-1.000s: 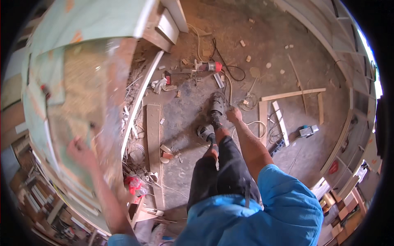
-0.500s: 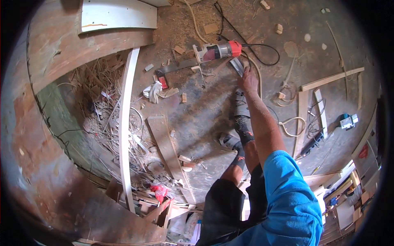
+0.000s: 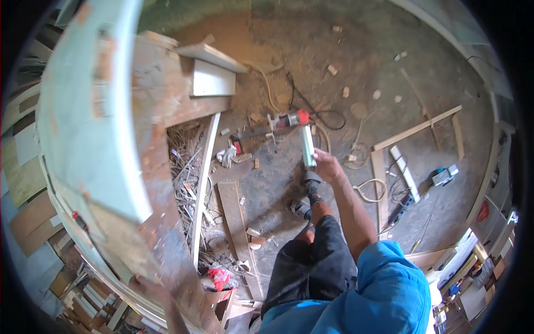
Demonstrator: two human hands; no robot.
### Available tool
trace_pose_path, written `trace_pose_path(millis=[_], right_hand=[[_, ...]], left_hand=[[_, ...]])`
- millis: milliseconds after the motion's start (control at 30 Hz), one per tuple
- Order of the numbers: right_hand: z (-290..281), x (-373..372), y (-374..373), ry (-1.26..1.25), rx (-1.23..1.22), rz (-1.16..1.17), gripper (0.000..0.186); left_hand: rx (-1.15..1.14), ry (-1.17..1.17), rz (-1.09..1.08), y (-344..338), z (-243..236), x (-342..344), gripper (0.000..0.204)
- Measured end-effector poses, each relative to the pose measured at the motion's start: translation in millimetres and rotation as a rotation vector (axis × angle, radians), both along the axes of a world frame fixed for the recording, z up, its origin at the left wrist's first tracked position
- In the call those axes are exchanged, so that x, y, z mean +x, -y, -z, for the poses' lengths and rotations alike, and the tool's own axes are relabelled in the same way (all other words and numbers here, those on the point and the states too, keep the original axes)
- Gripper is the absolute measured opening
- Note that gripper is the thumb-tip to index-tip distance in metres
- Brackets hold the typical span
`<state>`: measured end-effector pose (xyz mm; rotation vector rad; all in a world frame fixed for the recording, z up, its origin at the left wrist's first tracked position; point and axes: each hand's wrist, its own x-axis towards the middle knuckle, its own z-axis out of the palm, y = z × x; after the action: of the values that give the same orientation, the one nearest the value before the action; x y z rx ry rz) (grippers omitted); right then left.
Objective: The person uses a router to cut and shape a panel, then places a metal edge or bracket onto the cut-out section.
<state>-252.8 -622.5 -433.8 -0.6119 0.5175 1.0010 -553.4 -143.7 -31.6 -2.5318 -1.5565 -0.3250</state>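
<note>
My right hand point(image 3: 328, 166) is closed on the lower end of a pale, straight bar point(image 3: 308, 146), held upright above my foot. Its material is unclear. Just beyond the bar, a red and grey corded power tool point(image 3: 288, 120) lies on the floor. At the lower left, my left hand point(image 3: 146, 288) is at the edge of a worn wooden workbench point(image 3: 177, 289); blur hides how its fingers are set. A long white board point(image 3: 135, 139) with a bright edge stretches over the bench beyond that hand.
A white strip point(image 3: 207, 183) leans beside a heap of offcuts and strands. A plank point(image 3: 236, 228), a crumpled white cloth point(image 3: 226, 156) and long wood strips point(image 3: 417, 128) lie on the floor. A blue-grey power tool point(image 3: 444, 175) is at the right, with cords lying around.
My right hand has lifted the bar from near the floor. My view has swung left, bringing more of the bench, the white board and my left hand into sight.
</note>
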Motion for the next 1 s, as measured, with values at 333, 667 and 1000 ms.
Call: trace_pose_path(millis=[333,667,1000], right_hand=[[-429,160,-73,0.746,0.016,-0.384,0.044],[-508,259,-211,2.148,-0.954,-0.619,0.041],[-505,295,-332,2.500,-0.997,-1.014,0.038]], left_hand=[[0.274,-0.196,0.011,-16,4,6,0.031],[0.030,0.499,0.167,-36,-52,104,0.019],[-0.339,0.690,0.619,-60,-83,261,0.017]])
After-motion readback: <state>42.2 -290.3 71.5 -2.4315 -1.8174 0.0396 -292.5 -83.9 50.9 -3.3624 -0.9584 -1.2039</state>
